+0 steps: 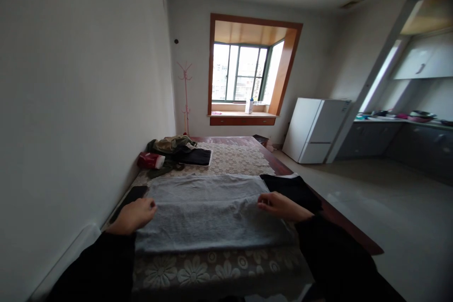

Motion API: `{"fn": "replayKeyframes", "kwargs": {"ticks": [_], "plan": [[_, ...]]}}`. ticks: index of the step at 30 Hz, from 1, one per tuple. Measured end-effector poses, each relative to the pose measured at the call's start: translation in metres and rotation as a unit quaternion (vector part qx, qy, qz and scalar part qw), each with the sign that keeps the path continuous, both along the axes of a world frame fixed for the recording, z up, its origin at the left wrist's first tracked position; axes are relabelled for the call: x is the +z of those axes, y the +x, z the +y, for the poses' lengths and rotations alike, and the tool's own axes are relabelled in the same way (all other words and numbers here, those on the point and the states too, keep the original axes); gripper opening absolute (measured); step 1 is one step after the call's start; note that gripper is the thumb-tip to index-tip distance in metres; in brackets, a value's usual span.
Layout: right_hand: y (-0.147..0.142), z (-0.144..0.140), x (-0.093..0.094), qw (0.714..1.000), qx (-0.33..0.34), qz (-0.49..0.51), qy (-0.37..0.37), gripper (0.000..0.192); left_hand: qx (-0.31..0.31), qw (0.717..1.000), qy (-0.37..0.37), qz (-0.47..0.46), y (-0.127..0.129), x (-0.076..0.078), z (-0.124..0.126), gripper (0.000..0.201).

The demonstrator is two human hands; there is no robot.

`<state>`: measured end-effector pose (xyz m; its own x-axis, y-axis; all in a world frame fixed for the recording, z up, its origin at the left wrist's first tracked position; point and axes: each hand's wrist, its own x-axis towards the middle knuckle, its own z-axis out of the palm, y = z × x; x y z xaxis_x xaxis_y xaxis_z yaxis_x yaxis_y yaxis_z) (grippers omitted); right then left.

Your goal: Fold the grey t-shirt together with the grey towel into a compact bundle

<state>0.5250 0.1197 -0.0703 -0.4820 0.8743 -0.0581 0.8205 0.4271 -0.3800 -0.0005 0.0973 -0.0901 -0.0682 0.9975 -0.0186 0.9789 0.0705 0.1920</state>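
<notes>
A grey garment (208, 219) lies spread flat across the table in front of me, a crease running crosswise between my hands. Black cloth (292, 188) sticks out past its right side, and a smaller black piece (132, 197) shows at its left. My left hand (136, 214) is closed at the garment's left edge, its fingers curled in a pinch on the cloth. At the right part of the same garment, my right hand (281, 205) pinches the fabric, with small wrinkles beside the fingertips. The exact grip points are partly hidden by the fingers.
A flowered tablecloth (233, 155) covers the dark red table (354, 231). Folded black cloth (194, 156), olive clothing (171, 143) and a red packet (148, 160) lie at the far left, near the wall. Beyond are a pink coat stand (186, 94) and a white fridge (314, 127).
</notes>
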Motion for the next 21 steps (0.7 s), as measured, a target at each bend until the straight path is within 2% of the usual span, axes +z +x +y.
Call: {"fn": "replayKeyframes", "kwargs": {"ticks": [3, 5, 8, 11, 14, 21], "plan": [[-0.020, 0.054, 0.000, 0.988, -0.122, -0.079, 0.051, 0.029, -0.021, 1.000, 0.016, -0.007, 0.022, -0.014, 0.059, 0.028], [-0.029, 0.088, -0.008, 0.975, -0.183, -0.107, 0.064, 0.033, 0.000, 0.999, 0.043, -0.001, 0.031, -0.026, 0.092, 0.033], [-0.032, 0.125, -0.026, 0.955, -0.253, -0.135, 0.072, 0.038, 0.052, 0.996, 0.066, 0.011, 0.029, -0.044, 0.125, 0.042], [-0.028, 0.149, -0.045, 0.946, -0.285, -0.143, 0.061, 0.038, 0.095, 0.993, 0.071, 0.015, 0.013, -0.058, 0.142, 0.041], [-0.022, 0.165, -0.060, 0.945, -0.296, -0.128, 0.047, 0.037, 0.125, 0.989, 0.073, 0.010, -0.005, -0.066, 0.154, 0.044], [-0.013, 0.178, -0.071, 0.947, -0.309, -0.070, 0.053, 0.058, 0.133, 0.987, 0.082, -0.048, -0.027, -0.066, 0.170, 0.039]]}}
